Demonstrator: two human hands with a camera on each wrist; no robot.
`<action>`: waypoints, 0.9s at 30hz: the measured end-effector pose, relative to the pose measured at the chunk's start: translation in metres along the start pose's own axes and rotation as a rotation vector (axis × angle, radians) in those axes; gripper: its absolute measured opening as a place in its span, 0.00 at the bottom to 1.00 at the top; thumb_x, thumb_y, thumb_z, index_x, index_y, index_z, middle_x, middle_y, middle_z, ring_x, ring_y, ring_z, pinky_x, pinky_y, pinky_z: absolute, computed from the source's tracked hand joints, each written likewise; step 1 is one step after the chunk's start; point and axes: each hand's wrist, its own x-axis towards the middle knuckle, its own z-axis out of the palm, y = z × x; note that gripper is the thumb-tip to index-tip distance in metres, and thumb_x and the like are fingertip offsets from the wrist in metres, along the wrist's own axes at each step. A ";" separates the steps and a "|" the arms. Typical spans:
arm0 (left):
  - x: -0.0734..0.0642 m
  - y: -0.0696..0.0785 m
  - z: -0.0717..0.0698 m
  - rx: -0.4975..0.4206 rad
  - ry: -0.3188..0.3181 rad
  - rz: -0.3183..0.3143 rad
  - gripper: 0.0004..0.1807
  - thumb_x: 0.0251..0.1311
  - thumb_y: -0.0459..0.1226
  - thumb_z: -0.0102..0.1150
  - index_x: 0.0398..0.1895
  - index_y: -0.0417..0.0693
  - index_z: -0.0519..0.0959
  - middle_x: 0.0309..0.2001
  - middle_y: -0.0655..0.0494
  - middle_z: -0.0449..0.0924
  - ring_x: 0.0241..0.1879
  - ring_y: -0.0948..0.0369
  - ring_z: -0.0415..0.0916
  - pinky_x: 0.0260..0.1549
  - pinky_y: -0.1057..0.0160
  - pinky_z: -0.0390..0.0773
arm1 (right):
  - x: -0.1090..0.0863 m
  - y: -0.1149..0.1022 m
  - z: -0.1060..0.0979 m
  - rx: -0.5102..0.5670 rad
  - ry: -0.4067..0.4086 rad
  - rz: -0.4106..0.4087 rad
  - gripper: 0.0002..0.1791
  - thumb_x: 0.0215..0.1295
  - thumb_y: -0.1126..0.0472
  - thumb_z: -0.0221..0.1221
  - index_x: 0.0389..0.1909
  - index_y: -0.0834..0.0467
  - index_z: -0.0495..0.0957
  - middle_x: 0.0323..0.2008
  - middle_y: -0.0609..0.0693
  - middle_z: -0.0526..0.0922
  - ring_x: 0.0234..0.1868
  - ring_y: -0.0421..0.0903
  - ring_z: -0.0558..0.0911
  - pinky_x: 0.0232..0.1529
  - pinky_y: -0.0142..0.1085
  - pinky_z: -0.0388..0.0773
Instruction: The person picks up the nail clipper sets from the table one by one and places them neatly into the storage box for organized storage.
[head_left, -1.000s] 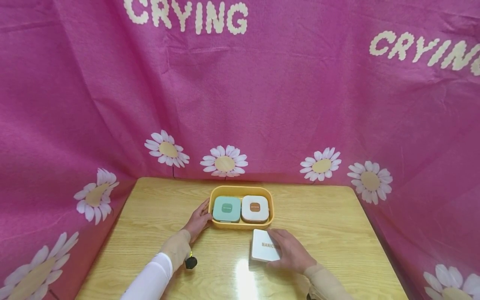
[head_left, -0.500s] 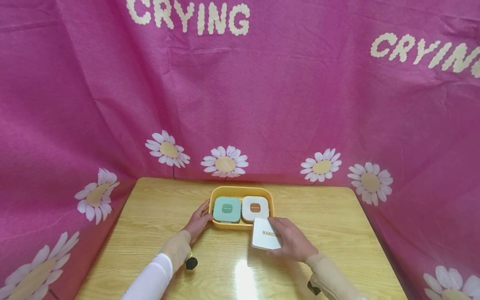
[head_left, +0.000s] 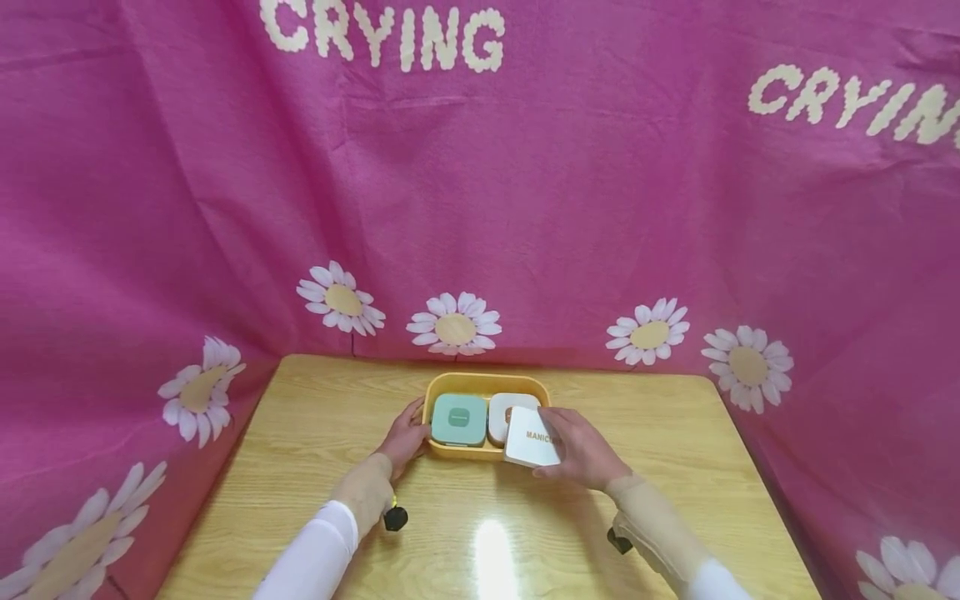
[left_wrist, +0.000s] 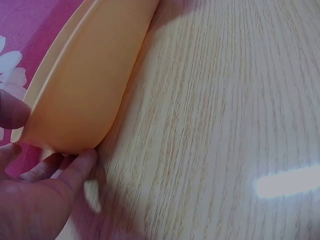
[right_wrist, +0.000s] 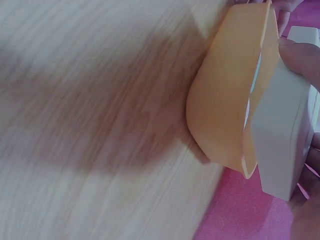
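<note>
A yellow rounded bin (head_left: pixel 487 382) stands on the wooden table. My left hand (head_left: pixel 407 438) grips its left end, with the thumb (left_wrist: pixel 12 111) at the rim and the fingers against the outer wall. Inside the bin, a mint-green square box (head_left: pixel 459 419) sits beside a white box with a brown label (head_left: pixel 498 408). My right hand (head_left: pixel 587 450) holds a white manicure box (head_left: pixel 529 442) by its right side. Raised and tilted, this box overlaps the bin's front rim and part of the brown-labelled box. In the right wrist view the manicure box (right_wrist: pixel 282 122) is right at the rim.
The wooden table (head_left: pixel 637 425) extends on both sides of the bin and in front of it. A pink curtain (head_left: pixel 555 208) with daisies and lettering hangs close behind the table and along its sides. Light glares on the tabletop near the front.
My right hand has carried the manicure box up and away from me, from the table in front of the bin to over its front rim. My left hand keeps its place at the bin.
</note>
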 end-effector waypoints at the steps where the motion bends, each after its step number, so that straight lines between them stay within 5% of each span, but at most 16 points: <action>1: 0.000 -0.001 0.000 0.003 -0.001 -0.002 0.48 0.55 0.22 0.46 0.84 0.44 0.53 0.78 0.30 0.58 0.63 0.48 0.72 0.48 0.58 0.80 | 0.002 0.001 0.001 0.009 -0.004 0.001 0.57 0.42 0.52 0.84 0.73 0.68 0.69 0.66 0.63 0.78 0.67 0.62 0.76 0.71 0.55 0.71; 7: -0.001 -0.008 0.001 0.021 0.021 -0.036 0.47 0.55 0.24 0.46 0.84 0.45 0.54 0.79 0.31 0.58 0.64 0.48 0.72 0.49 0.57 0.80 | 0.013 0.006 0.007 0.017 -0.018 -0.014 0.57 0.43 0.52 0.84 0.73 0.69 0.69 0.65 0.64 0.78 0.66 0.63 0.77 0.69 0.56 0.72; 17: 0.000 -0.001 -0.002 0.020 0.019 -0.007 0.47 0.55 0.24 0.46 0.84 0.42 0.53 0.79 0.32 0.56 0.70 0.45 0.67 0.51 0.56 0.80 | 0.046 0.014 0.008 -0.013 -0.021 -0.053 0.55 0.41 0.54 0.84 0.70 0.72 0.71 0.64 0.67 0.79 0.65 0.65 0.77 0.70 0.56 0.71; 27: 0.002 -0.002 -0.001 0.013 0.002 0.011 0.47 0.55 0.23 0.46 0.84 0.41 0.52 0.78 0.30 0.58 0.65 0.47 0.71 0.48 0.58 0.80 | 0.067 0.022 0.017 -0.042 -0.058 -0.082 0.54 0.41 0.53 0.84 0.68 0.73 0.72 0.62 0.68 0.80 0.63 0.65 0.79 0.68 0.56 0.73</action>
